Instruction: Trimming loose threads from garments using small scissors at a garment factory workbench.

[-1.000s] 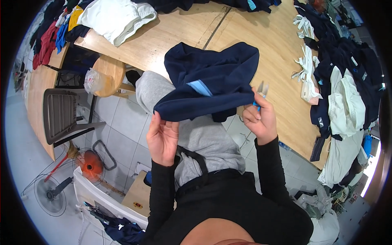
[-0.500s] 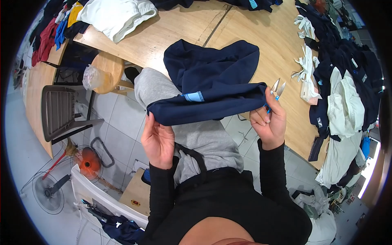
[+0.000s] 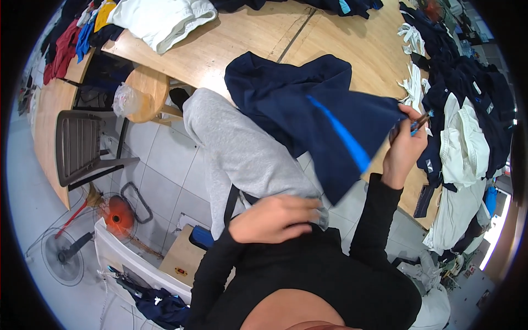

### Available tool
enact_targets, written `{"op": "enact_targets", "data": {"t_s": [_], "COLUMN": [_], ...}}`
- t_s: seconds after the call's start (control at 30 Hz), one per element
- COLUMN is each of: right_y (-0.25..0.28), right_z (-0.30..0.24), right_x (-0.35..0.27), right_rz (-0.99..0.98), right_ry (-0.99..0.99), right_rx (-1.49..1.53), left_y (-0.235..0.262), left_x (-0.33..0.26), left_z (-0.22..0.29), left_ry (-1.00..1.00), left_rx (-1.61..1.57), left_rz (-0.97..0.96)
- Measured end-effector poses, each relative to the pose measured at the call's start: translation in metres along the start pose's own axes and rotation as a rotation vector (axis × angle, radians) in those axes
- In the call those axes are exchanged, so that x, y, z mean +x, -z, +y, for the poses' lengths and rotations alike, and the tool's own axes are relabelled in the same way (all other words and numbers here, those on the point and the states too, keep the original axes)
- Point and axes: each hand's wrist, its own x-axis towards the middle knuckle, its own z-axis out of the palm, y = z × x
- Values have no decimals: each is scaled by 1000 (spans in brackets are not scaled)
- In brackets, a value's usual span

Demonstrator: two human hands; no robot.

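Note:
A navy garment (image 3: 324,115) with a bright blue stripe lies partly on the table and partly lifted toward the right. My right hand (image 3: 404,148) is closed on its upper right edge. The same hand also keeps hold of small scissors (image 3: 421,122), blurred and pointing up to the right. Off the cloth, my left hand (image 3: 278,218) hovers over my lap, smeared by motion, its fingers loosely stretched to the right with nothing seen in them. Below the cloth's lower corner are my grey trousers (image 3: 236,137).
The wooden table (image 3: 374,60) spans the front. White folded clothing (image 3: 165,22) lies at its far left. White strips (image 3: 412,88), navy garments (image 3: 467,82) and white garments (image 3: 465,143) crowd the right. A stool (image 3: 148,91), chair (image 3: 80,148) and fan (image 3: 66,256) stand left.
My left hand has let go of the garment's edge and moved down and right over my lap. My right hand has swung up and right, and the cloth has turned, showing the blue stripe.

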Motion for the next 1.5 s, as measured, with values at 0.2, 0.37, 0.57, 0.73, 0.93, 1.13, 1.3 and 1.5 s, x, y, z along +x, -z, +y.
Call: {"op": "enact_targets", "data": {"t_s": [0.2, 0.37, 0.57, 0.73, 0.93, 1.13, 1.3, 1.5], "right_y": [4, -17, -8, 39, 14, -20, -42, -78], "right_z": [40, 105, 64, -9, 31, 53, 85, 84], "right_x": [-5, -51, -40, 25, 77, -8, -81, -108], "right_rz": [-226, -401, -343, 83, 119, -205, -508, -502], "right_ry": [197, 241, 45, 25, 109, -133, -22, 67], "right_rx": [-247, -447, -277, 69, -16, 45, -119, -192], "left_y": [6, 31, 37, 85, 137, 53, 32, 64], "left_x": [21, 57, 63, 89, 88, 61, 65, 63], "left_z": [-58, -79, -101, -8, -39, -83, -97, -136], "left_ry": [27, 346, 293, -2, 166, 151, 272, 268], "left_rx": [520, 931, 965, 603, 712, 613, 822, 782], "left_rz": [463, 602, 456, 588, 859, 606, 468, 570]}}
